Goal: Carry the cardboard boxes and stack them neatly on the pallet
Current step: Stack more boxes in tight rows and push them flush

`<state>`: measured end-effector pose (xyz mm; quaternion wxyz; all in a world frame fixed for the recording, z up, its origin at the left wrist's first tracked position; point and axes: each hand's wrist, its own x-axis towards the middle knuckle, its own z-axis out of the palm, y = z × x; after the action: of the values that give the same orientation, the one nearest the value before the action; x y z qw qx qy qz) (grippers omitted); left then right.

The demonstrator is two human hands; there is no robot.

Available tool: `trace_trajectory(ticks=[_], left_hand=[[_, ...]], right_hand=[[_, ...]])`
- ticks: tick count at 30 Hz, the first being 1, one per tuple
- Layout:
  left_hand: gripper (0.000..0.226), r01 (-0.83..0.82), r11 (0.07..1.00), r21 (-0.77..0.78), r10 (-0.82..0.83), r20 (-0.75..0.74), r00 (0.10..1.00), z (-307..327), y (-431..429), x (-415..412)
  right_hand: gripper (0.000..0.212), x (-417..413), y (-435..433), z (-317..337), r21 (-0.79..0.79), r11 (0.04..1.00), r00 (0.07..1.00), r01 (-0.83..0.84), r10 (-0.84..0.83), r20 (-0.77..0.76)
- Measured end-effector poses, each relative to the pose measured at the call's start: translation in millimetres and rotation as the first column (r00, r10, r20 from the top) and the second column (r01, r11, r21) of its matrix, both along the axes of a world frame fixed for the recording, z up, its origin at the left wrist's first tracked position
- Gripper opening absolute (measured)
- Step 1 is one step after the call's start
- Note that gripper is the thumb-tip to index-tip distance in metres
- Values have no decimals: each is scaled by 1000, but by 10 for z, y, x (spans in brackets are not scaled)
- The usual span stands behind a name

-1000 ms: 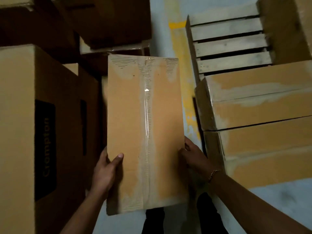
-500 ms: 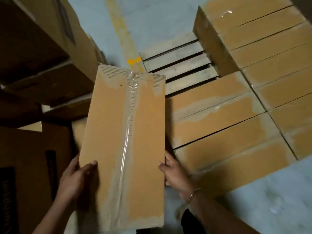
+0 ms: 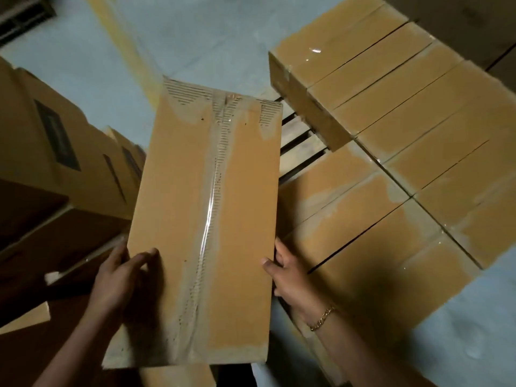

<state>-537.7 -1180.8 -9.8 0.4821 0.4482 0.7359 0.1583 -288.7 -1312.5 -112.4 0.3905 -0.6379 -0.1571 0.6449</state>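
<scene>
Cardboard box (image 3: 206, 219), long and flat, is in the centre of the view, held in the air between both hands with its taped seam running from 6 o'clock toward 12 o'clock. The left hand (image 3: 120, 277) grips its left edge near the lower end, thumb lying on the top face and the fingers going under the side. The right hand (image 3: 290, 277) grips the right edge at about the same height, thumb on the rim; a gold bracelet (image 3: 322, 319) is on that wrist. At 3 o'clock and 1 o'clock, stacked boxes (image 3: 391, 152) lie side by side in rows on the wooden pallet (image 3: 298, 146), whose bare slats show just beside the held box's upper right edge. At 9 o'clock stand larger cartons (image 3: 55, 152) with dark labels. The grey floor (image 3: 195, 37) with a yellow line (image 3: 122, 48) is at 12 o'clock.
</scene>
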Motion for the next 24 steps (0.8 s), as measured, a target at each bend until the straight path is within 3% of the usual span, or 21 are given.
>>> trace_trajectory(ticks=[7,12,13,15,17,20,24], left_hand=[[14,195,980,-30,-193,50,980,-384,1534,631],[13,317,947,-53,-312,86,946,-725,2484,903],[5,349,937,-22,-345,93,934,-709,2605,967],[15,437,900,3,-435,85,896,-672,2794,1096],[8,493,867,-69,-486,100,868,-685,2954,1167],[16,554,822,-130,-544,106,832,-737,3139,1215],[13,629,767,-127,-619,112,778,-805,3276,1266]], right_hand=[[54,224,880,-286,-80,967,971,240,-240,14],[47,115,1482,-385,-127,905,911,407,-413,-21],[48,88,1578,-406,-135,893,899,430,-437,-24],[47,40,1719,-418,-153,874,883,460,-469,-20],[42,4,1811,-431,-141,865,873,482,-487,-4],[39,-30,1892,-444,-143,850,861,506,-507,36],[39,-62,1968,-508,-150,822,835,549,-545,72]])
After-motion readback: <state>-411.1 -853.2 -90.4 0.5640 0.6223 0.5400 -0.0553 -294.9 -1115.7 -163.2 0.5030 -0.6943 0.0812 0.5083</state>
